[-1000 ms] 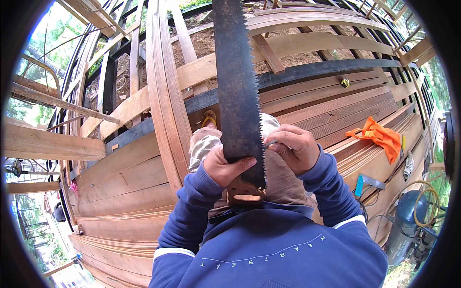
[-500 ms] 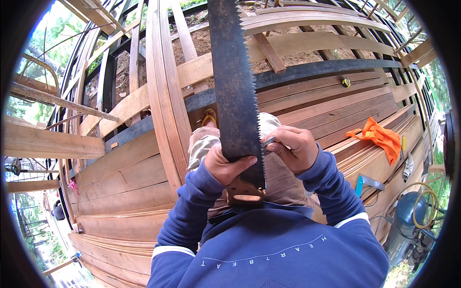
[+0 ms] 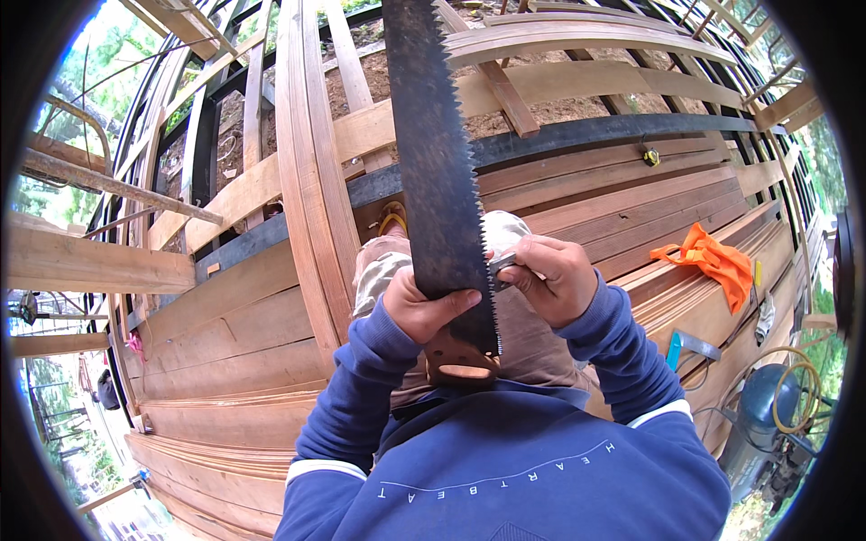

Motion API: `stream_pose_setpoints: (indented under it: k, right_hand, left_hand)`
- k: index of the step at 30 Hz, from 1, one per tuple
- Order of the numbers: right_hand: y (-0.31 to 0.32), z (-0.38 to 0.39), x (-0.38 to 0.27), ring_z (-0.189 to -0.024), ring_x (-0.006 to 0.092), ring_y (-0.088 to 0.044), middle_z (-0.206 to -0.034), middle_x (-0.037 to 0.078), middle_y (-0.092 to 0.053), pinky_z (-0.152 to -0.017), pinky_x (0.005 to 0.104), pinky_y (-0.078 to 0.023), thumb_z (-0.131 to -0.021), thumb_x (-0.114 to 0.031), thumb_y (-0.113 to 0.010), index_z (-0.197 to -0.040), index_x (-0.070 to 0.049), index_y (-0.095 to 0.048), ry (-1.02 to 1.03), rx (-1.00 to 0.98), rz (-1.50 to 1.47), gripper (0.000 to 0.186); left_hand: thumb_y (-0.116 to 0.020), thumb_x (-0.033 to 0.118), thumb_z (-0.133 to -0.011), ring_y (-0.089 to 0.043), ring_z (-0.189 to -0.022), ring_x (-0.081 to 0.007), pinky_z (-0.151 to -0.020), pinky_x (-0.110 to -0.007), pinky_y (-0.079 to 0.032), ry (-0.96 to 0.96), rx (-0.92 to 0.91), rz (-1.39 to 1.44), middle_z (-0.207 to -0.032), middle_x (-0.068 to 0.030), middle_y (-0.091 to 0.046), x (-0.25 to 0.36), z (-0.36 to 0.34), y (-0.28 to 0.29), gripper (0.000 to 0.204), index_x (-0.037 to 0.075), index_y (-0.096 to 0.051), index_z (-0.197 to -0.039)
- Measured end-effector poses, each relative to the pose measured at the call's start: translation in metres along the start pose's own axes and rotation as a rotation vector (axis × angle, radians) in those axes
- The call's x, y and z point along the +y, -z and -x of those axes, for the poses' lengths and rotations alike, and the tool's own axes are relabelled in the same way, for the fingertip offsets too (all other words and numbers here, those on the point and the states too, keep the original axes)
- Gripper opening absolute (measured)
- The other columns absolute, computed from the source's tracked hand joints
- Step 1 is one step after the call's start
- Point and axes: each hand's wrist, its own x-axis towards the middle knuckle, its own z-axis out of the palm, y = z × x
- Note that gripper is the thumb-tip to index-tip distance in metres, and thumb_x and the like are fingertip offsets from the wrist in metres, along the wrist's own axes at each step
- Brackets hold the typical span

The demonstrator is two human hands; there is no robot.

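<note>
A hand saw (image 3: 433, 153) with a dark, worn blade stands lengthwise before me, its teeth facing right. Its wooden handle (image 3: 465, 371) rests close against my lap. My left hand (image 3: 426, 311) grips the blade low down, the thumb lying flat across its face. Between the thumb and fingers of my right hand (image 3: 552, 278) is a small flat grey metal piece (image 3: 502, 262), perhaps a file. That piece meets the toothed edge beside my left hand. Its far end is hidden by my fingers.
Wooden planks (image 3: 234, 347) lie stacked around me, and long boards (image 3: 311, 171) run away on the left. To the right are an orange cloth (image 3: 708, 259), a try square (image 3: 693, 347) and a blue tank (image 3: 771, 392) with a yellow hose. A tape measure (image 3: 650, 157) sits farther off.
The far end of the saw blade has tilted slightly to the left. My right hand and the small metal piece stay at the teeth, having shifted only a little.
</note>
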Motion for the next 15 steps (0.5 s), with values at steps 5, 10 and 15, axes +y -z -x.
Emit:
stream_pose_setpoints:
  k: [5,10,15]
  right_hand:
    - [0.0033,-0.0038,0.0034,-0.068,0.0330,-0.059,-0.072,0.015,-0.058,-0.061,0.0364,-0.047,-0.082,-0.008,-0.068,-0.083,0.000,-0.060,0.061,-0.024,0.034,0.012]
    - [0.0046,-0.0016,-0.0004,-0.072,0.0358,-0.061,-0.074,0.015,-0.060,-0.063,0.0393,-0.049,-0.082,-0.012,-0.068,-0.082,-0.001,-0.060,-0.038,-0.059,0.061,0.013]
    - [0.0006,-0.0019,-0.0020,-0.071,0.0367,-0.060,-0.074,0.017,-0.060,-0.063,0.0395,-0.049,-0.082,-0.010,-0.067,-0.082,-0.001,-0.060,-0.045,-0.041,0.053,0.011]
  left_hand:
    - [-0.065,-0.001,-0.086,-0.057,-0.106,-0.0119,-0.094,-0.026,-0.043,-0.004,-0.024,-0.044,-0.117,-0.0051,-0.065,-0.0029,-0.0023,0.0014,0.035,0.001,-0.061,-0.120]
    - [-0.064,-0.001,-0.086,-0.057,-0.106,-0.0119,-0.095,-0.027,-0.043,-0.003,-0.037,-0.033,-0.116,-0.0045,-0.065,-0.0063,-0.0010,0.0019,0.036,0.001,-0.060,-0.122]
    - [-0.065,0.000,-0.086,-0.056,-0.109,-0.0121,-0.095,-0.028,-0.043,-0.026,-0.002,0.018,-0.118,-0.0046,-0.063,-0.0057,0.0005,0.0009,0.034,0.001,-0.061,-0.120]
